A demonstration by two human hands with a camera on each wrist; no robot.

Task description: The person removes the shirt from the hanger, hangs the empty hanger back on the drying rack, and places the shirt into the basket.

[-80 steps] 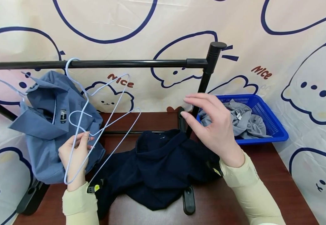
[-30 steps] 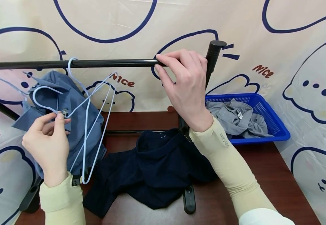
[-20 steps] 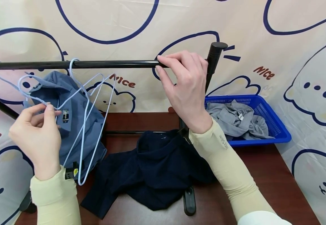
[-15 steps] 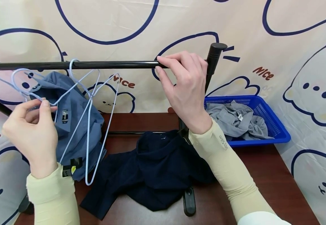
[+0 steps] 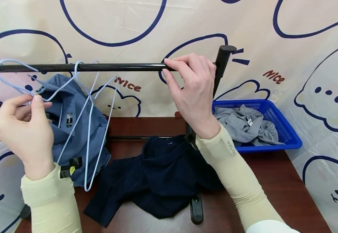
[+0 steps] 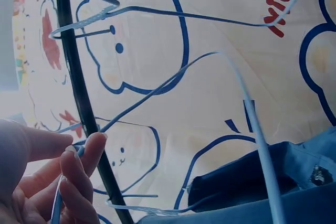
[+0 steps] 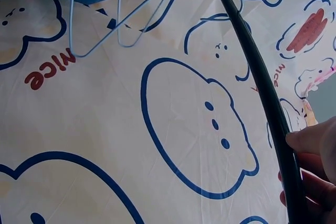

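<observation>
My left hand (image 5: pixel 26 132) pinches a light-blue wire hanger near its neck, between thumb and fingers. The hanger's hook (image 5: pixel 11 60) stands up at the height of the black rod (image 5: pixel 128 67) and overlaps it in the head view. Near the rod's right end, my right hand (image 5: pixel 193 94) holds it with thumb and fingertips; the right wrist view shows the fingers (image 7: pixel 315 192) around the bar. A second wire hanger (image 5: pixel 76 71) hangs bare from the rod. Behind the left hand, a blue-grey collared shirt (image 5: pixel 83 139) hangs from another hanger at far left.
A dark navy shirt (image 5: pixel 169 181) lies crumpled on the brown table (image 5: pixel 285 184). At right stands a blue plastic basket (image 5: pixel 295 140) with grey clothing (image 5: pixel 253 124) in it. The rack's upright post (image 5: pixel 221 63) rises near the right hand, before a printed cloth backdrop.
My left hand has carried the hanger left and upward, bringing its hook up to the rod. My right hand has moved from near the basket onto the rod and stayed there.
</observation>
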